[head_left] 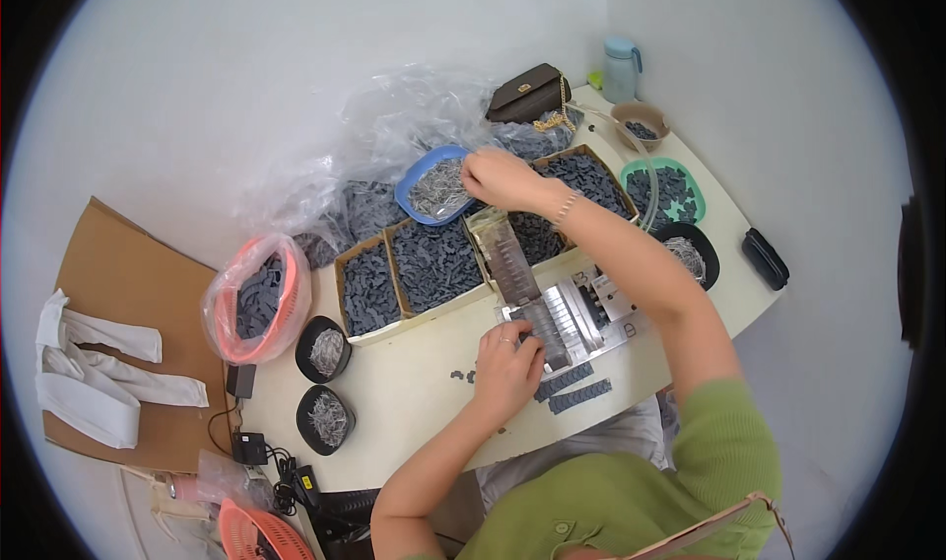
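Both hands (505, 363) perhaps touching metal jig (552, 318)

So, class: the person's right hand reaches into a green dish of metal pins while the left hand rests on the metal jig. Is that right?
Not quite. The head view shows the right hand at a blue dish of metal pins, not a green one. The left hand does rest on the metal jig.

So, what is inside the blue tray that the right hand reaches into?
The blue tray holds a heap of thin silvery metal pieces. The right hand covers its right edge, so whatever the fingers grip there is hidden.
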`<state>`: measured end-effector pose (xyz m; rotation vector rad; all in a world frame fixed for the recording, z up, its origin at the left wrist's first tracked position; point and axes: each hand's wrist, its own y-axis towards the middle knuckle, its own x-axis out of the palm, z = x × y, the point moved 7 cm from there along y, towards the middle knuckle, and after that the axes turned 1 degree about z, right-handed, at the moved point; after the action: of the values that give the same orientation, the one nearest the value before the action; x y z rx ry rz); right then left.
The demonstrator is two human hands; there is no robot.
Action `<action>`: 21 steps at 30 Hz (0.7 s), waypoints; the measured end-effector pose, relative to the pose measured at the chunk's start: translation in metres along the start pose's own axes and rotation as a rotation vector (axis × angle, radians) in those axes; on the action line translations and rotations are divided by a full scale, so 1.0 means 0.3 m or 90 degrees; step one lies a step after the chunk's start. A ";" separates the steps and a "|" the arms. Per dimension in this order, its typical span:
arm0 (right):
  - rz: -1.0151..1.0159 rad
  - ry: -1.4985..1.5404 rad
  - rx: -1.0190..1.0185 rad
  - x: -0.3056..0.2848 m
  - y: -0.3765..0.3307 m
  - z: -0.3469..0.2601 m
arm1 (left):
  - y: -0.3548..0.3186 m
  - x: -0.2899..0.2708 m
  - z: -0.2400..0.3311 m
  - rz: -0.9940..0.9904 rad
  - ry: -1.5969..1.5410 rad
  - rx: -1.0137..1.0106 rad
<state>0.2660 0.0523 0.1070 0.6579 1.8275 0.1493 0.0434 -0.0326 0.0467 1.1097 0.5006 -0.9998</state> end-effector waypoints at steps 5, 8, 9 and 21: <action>-0.178 0.087 -0.101 -0.033 -0.344 -0.129 | -0.047 -0.028 -0.003 -0.017 0.004 -0.013; -0.199 -0.058 -0.148 0.045 -0.539 -0.172 | -0.044 -0.046 -0.063 -0.020 0.023 -0.087; -0.167 -0.074 -0.159 0.063 -0.573 -0.176 | -0.043 -0.025 -0.074 -0.041 0.023 -0.089; -0.029 0.003 -0.169 0.005 -0.644 -0.163 | -0.042 0.064 -0.036 -0.137 0.102 -0.038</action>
<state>0.1513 -0.0977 0.0436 0.4296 1.7857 0.3556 0.0434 -0.0318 0.0213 1.1033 0.7881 -1.0795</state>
